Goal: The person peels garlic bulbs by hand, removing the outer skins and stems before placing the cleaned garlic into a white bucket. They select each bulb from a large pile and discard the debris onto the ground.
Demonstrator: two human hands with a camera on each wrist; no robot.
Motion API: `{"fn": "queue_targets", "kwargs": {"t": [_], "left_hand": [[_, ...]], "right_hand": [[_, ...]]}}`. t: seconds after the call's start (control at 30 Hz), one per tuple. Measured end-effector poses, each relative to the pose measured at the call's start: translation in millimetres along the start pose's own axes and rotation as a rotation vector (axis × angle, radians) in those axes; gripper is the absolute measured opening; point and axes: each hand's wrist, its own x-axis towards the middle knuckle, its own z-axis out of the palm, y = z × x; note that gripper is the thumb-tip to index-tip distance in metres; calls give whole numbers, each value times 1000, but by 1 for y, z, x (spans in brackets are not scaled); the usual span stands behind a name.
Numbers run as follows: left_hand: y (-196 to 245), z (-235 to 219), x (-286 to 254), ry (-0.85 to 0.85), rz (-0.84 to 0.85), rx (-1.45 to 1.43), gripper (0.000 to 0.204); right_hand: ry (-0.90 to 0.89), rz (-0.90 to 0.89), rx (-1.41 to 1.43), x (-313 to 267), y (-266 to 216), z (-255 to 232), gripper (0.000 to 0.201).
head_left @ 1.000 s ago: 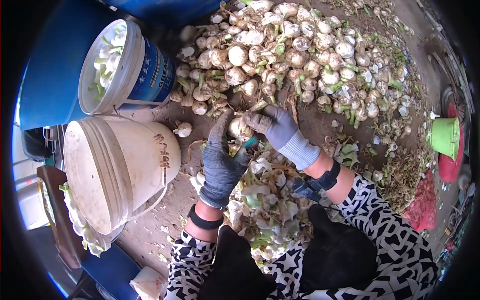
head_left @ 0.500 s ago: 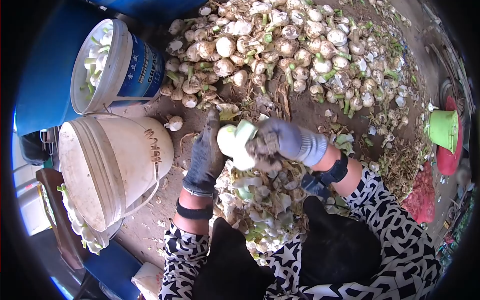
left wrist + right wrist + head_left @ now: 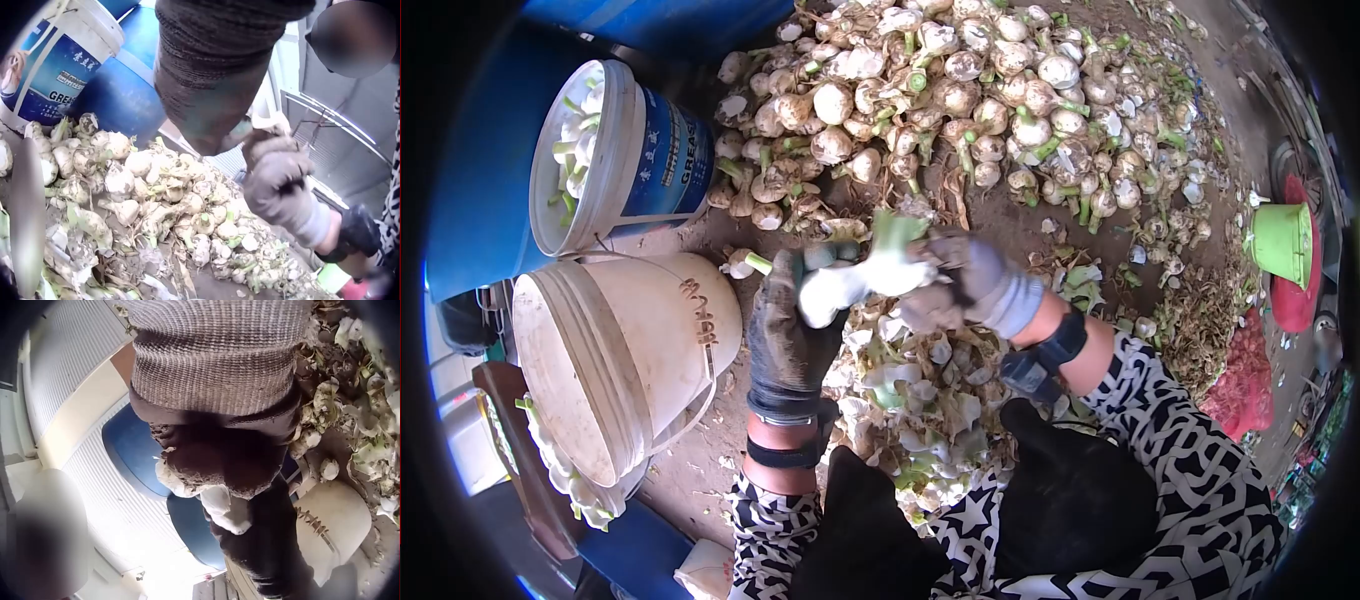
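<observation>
A peeled white garlic bulb [image 3: 832,293], blurred by movement, with a green stem [image 3: 892,236], lies between the two gloved hands. My left hand [image 3: 785,325], in a dark grey knit glove, holds the bulb's round end, its fingers behind it. My right hand [image 3: 972,285], in a lighter grey glove with soiled fingertips, grips the white layers at the stem end with curled fingers. In the right wrist view, white garlic [image 3: 228,512] shows at the right fingertips, and the left glove [image 3: 269,537] is just beyond. The left wrist view mostly hides the bulb behind the left glove [image 3: 212,81].
A large heap of unpeeled garlic [image 3: 960,95] spreads ahead. Peeled skins [image 3: 910,390] pile below the hands. At left stand a blue grease bucket [image 3: 662,165] holding peeled garlic and a lidded white bucket [image 3: 670,340]. A green basin [image 3: 1280,245] sits far right.
The soil-stained bulb's outer skin has come off, leaving it white. Both hands have shifted left, and the left hand has turned beneath the bulb.
</observation>
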Motion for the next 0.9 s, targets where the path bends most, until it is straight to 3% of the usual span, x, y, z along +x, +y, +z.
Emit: {"fn": "queue_targets", "kwargs": {"t": [0.03, 0.07, 0.1, 0.13, 0.17, 0.2, 0.23, 0.27, 0.3, 0.37, 0.43, 0.5, 0.57, 0.63, 0.7, 0.73, 0.77, 0.83, 0.87, 0.9], "left_hand": [[3, -4, 0, -27, 28, 48, 32], [8, -3, 0, -100, -25, -171, 32], [6, -12, 2, -189, 76, -131, 36], [10, -14, 4, -177, 61, -248, 36], [14, -15, 7, -167, 48, -365, 37], [17, -20, 11, -151, 41, -497, 44], [20, -22, 14, -87, 53, -533, 42], [22, -24, 16, -12, 62, -541, 41], [22, -26, 16, 59, 67, -550, 39], [21, -33, 19, 67, 56, -561, 39], [20, -35, 19, 70, 52, -585, 38], [17, -33, 20, 7, 5, -493, 39], [5, -39, 21, 34, -30, -488, 40], [-9, -48, 25, -29, -56, -435, 40], [-4, -11, 23, 113, -58, -296, 41], [0, -15, 27, 126, -16, -225, 43], [11, -25, 32, 142, 29, -155, 45], [59, -24, 52, 208, 366, 404, 54], [93, -21, 59, 132, 412, 179, 65], [127, -19, 62, 54, 456, -45, 79]], "right_hand": [[-106, -59, -35, -5, -3, -4, 38], [3, -39, -127, -17, -1, -7, 41], [107, -20, -218, -31, 2, -9, 44], [222, 66, -175, -47, 16, -13, 46], [346, 166, -348, -52, 16, 20, 36], [205, 112, -544, -65, 39, 7, 33], [45, 389, -349, -69, 46, 20, 33], [-126, 424, -801, -62, 39, 47, 29], [-303, 685, -899, -49, 30, 66, 29], [-435, 619, -1437, -30, 25, 79, 34], [-46, 667, -1906, -14, 7, 87, 50], [348, 460, -2161, -4, 5, 62, 55], [578, 23, -2177, 11, -1, 59, 52], [545, -457, -2163, 32, -2, 51, 35], [450, -413, -2315, 46, 1, 42, 19], [382, -615, -2179, 50, 11, 32, 16], [310, -462, -2159, 43, 14, 39, 14], [8, -18, -1695, 23, 27, 47, 19], [3, -7, -1697, 20, 24, 50, 19], [24, 414, -1924, 19, 20, 53, 25]]}}
